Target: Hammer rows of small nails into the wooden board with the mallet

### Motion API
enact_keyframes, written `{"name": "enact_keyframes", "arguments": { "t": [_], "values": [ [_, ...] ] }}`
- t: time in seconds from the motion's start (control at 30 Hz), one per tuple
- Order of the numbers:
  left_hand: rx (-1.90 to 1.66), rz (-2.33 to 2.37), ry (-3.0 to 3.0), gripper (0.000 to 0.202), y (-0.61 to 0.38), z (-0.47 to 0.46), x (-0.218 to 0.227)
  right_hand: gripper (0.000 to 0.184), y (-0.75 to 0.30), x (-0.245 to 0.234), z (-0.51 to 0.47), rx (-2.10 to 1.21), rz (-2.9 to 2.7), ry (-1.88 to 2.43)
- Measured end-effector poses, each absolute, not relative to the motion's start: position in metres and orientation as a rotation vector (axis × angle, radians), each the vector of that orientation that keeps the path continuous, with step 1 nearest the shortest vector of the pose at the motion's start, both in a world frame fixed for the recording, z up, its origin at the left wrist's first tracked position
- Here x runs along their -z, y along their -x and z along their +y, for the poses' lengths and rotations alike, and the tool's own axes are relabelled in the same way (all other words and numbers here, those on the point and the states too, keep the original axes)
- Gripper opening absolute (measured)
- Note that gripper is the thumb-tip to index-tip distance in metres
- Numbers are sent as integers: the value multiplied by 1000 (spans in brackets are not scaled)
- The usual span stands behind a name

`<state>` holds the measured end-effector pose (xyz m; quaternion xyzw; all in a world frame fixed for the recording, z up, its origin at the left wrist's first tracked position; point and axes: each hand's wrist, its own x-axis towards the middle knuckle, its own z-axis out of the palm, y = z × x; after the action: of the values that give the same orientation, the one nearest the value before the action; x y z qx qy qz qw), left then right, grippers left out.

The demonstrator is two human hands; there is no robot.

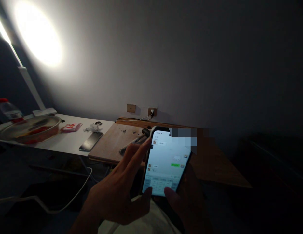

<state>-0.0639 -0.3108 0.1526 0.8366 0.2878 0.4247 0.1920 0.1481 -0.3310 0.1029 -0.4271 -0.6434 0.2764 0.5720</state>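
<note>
A lit smartphone (163, 162) is held upright and slightly tilted between both hands, its screen showing a chat with a keyboard along the bottom. My left hand (122, 185) grips its left edge, fingers reaching up behind the side and the thumb over the lower left of the screen. On the other side, my right hand (184, 195) holds the lower right edge, its thumb on the keyboard; most of that hand is in deep shadow. Behind the phone, a dark long-shaped object (131, 144) lies on the wooden board (107, 143), partly hidden.
At left, a white table (73, 143) bears a second phone (91, 141), crumpled tissue (92, 127), a red-and-white packet (71, 127), a large bowl (31, 130) and a red-capped bottle (11, 110). A lamp (31, 84) stands behind. A wall socket (152, 111) holds a charger; a white cable (78, 195) hangs below.
</note>
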Motion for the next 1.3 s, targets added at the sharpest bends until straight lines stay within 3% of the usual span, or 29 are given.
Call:
{"name": "enact_keyframes", "arguments": {
  "t": [0.43,0.93,1.17,1.3],
  "values": [
    [-1186,828,-2324,113,62,-314,-152,41,-156,-99,-325,-647,-1493,1072],
    [-1189,902,-2359,113,62,-312,-150,63,-155,-90,-325,-606,-1467,1028],
    [-1172,793,-2352,104,66,-306,-151,54,-138,-108,-332,-971,-1259,855],
    [-1183,774,-2335,96,69,-300,-149,58,-136,-108,-333,-1119,-1146,797]
  ]
}}
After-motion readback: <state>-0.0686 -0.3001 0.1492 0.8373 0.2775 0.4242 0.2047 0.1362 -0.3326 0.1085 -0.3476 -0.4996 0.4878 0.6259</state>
